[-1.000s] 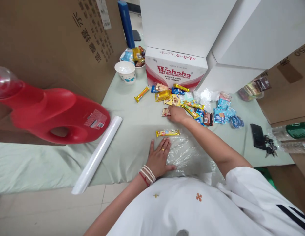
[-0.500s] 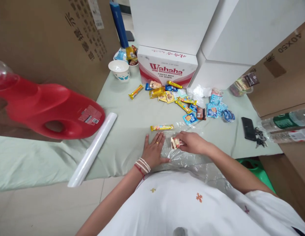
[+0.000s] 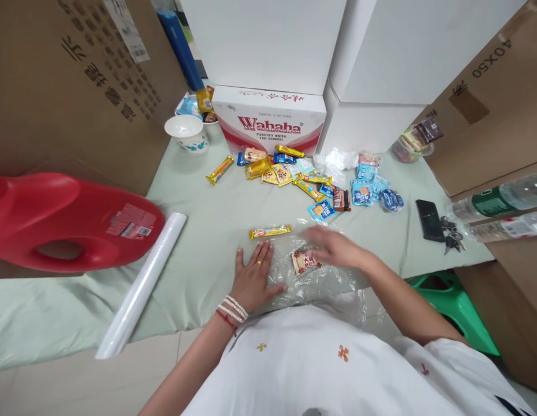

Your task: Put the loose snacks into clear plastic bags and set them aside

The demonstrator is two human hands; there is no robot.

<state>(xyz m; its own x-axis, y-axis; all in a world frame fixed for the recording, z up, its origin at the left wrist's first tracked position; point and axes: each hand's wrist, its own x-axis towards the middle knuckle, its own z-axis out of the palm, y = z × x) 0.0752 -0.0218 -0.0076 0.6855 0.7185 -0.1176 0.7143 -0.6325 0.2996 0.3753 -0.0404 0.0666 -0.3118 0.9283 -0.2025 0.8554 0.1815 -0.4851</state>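
Observation:
My left hand [image 3: 252, 278] lies flat with spread fingers on the left edge of a clear plastic sheet [image 3: 333, 283], pressing it to the cloth. On that sheet lies a small cream-and-red snack packet [image 3: 304, 263]. Just above and right of the packet is my right hand [image 3: 335, 247], its fingers stretched out and slightly blurred, holding nothing. A yellow snack bar [image 3: 271, 231] rests crosswise beyond my left fingertips.
Several wrapped snacks [image 3: 312, 188] are scattered before the Wahaha box [image 3: 271, 124]. At left are a red jug [image 3: 95, 225], a white roll [image 3: 142, 283] and a paper bowl [image 3: 187, 134]. A phone [image 3: 429, 221], keys [image 3: 452, 236] and plastic bottles [image 3: 502, 202] lie at right.
My right hand has let go of the snack packet, which now lies on the plastic sheet. My left hand stays pressed down. The view has shifted a little to the right.

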